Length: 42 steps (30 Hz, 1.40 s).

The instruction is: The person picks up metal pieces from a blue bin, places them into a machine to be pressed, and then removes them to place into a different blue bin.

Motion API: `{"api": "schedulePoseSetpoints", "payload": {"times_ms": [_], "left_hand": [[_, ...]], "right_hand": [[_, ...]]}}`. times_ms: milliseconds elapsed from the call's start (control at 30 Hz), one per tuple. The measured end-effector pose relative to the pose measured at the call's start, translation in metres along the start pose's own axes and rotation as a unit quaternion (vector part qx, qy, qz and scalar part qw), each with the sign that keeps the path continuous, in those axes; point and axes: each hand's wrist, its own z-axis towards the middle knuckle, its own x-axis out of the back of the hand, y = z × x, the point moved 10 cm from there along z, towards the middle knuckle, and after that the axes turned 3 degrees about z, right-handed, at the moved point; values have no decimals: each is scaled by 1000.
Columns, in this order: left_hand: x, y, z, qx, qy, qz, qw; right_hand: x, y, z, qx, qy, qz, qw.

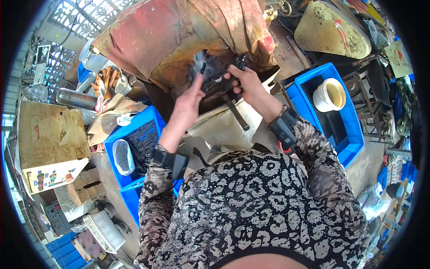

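Observation:
My left hand [190, 101] reaches up under a stained red cloth cover [152, 36], fingers long and close together. A narrow dark strip shows at its fingertips, beside a blurred bluish-grey part [198, 58]; what the fingers grip is hard to make out. To its right, my right hand [251, 85] has its fingers curled and its thumb up against a small dark piece [240, 62]. Below and between the hands, a dark rod [236, 114] slants out toward me over a pale padded surface [217, 125]. Shadow hides much of the space under the cloth.
A blue bin [154, 117] at the left holds many dark strips and a clear plastic tub [123, 157]. On the right, another blue bin [354, 145] holds a cream bucket [329, 95]. Orange-brown gloves [106, 81] lie farther left, near a worn cardboard-topped box [51, 134].

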Motion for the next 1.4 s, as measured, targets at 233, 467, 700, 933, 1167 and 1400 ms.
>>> {"api": "schedulePoseSetpoints", "payload": {"times_ms": [233, 467, 700, 933, 1167, 1400], "left_hand": [[-16, -107, -3, 183, -24, -66, 981], [-51, -166, 9, 192, 27, -135, 972], [-71, -160, 16, 94, -62, -94, 989], [-80, -149, 20, -29, -80, 43, 995], [-77, -139, 20, -79, -86, 94, 989], [-76, -122, 20, -108, -95, 148, 978]], "right_hand": [[35, -10, -29, -3, -6, -35, 999], [57, 5, -78, -51, -52, -322, 944], [54, 26, -103, 51, -132, -368, 919], [37, 27, -116, 110, -190, -481, 849], [11, 18, -133, 257, -237, -550, 759], [9, 15, -135, 275, -221, -580, 735]]}}
